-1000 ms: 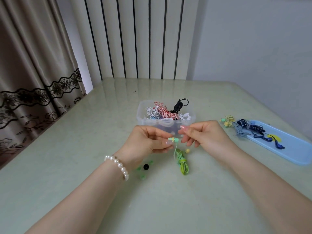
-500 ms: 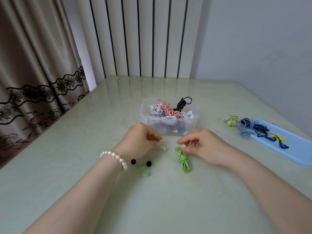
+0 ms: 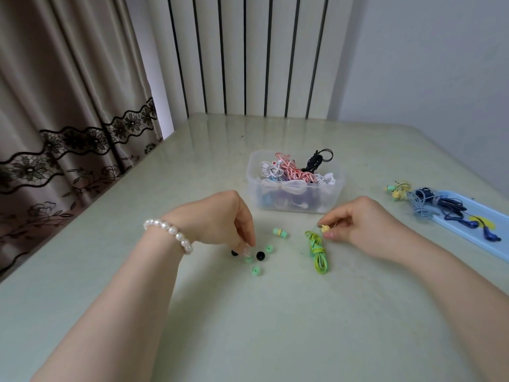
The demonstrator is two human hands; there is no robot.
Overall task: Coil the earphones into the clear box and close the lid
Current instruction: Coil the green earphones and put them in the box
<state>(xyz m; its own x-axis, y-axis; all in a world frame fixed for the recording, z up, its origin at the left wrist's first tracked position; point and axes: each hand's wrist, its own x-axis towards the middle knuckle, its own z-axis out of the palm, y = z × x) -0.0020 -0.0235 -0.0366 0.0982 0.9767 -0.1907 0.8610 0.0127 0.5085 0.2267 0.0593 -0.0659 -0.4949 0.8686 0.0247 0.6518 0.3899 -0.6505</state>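
The green earphones (image 3: 319, 253) lie bundled on the surface in front of the clear box (image 3: 296, 198). The right hand (image 3: 355, 226) pinches a yellow earbud; the left hand (image 3: 220, 219) seems to pinch a small tip, though blurred. The cord is light and springy: grip the bundle's middle.

Surface (image 3: 275, 326): smooth, glossy, pale green, stone-like finish reflecting the wall panels. Clear box (image 3: 296, 199): translucent, slightly frosted plastic holding smooth plastic-coated cords; green earphone cable (image 3: 318, 252): flat, rubbery, faintly shiny; loose ear tips (image 3: 256, 270): soft matt rubber in green, with two glossier black ones (image 3: 260, 255). Blue tray (image 3: 493, 213): smooth satin plastic; bracelet (image 3: 170, 231): lustrous pearl-like beads; curtain (image 3: 63, 106): matt woven cloth with a black lace band.
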